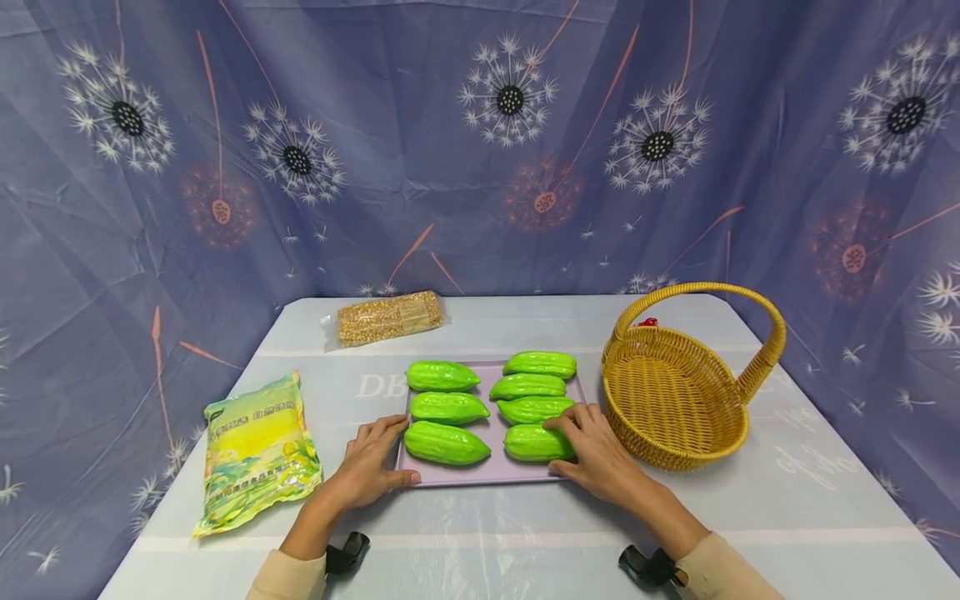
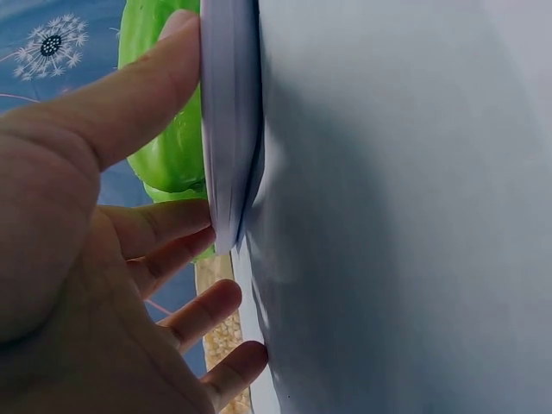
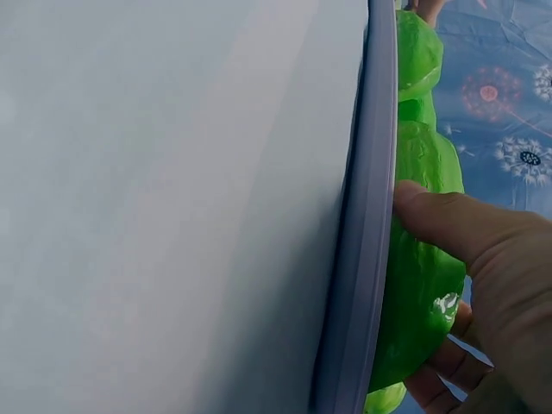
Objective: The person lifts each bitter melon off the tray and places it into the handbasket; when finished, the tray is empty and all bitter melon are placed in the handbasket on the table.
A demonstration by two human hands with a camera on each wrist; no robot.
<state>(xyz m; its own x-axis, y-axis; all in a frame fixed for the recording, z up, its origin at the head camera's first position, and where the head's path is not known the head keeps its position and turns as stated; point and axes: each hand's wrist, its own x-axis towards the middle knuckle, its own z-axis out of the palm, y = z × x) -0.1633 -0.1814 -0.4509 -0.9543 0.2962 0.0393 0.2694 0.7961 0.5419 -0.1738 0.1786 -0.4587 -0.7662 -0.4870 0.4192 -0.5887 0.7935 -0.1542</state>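
A shallow lilac tray [image 1: 457, 477] holds several bright green ridged gourds [image 1: 447, 443] in two columns. My left hand [image 1: 369, 467] holds the tray's near left corner, thumb on the front rim and index finger against the left side. The left wrist view shows that thumb [image 2: 142, 99] at the rim, with the other fingers spread. At the tray's near right corner, my right hand [image 1: 600, 454] grips the nearest gourd [image 1: 534, 443] by its right end. In the right wrist view, the thumb [image 3: 453, 220] presses this gourd's front; the fingers lie partly hidden behind it.
A yellow wicker basket [image 1: 675, 450] with a tall handle stands right of the tray, a small red item [image 1: 647, 322] behind its rim. On the left lies a yellow-green packet [image 1: 258, 454]. A clear bag of kernels [image 1: 388, 318] lies at the back, before a patterned curtain [image 1: 420, 100].
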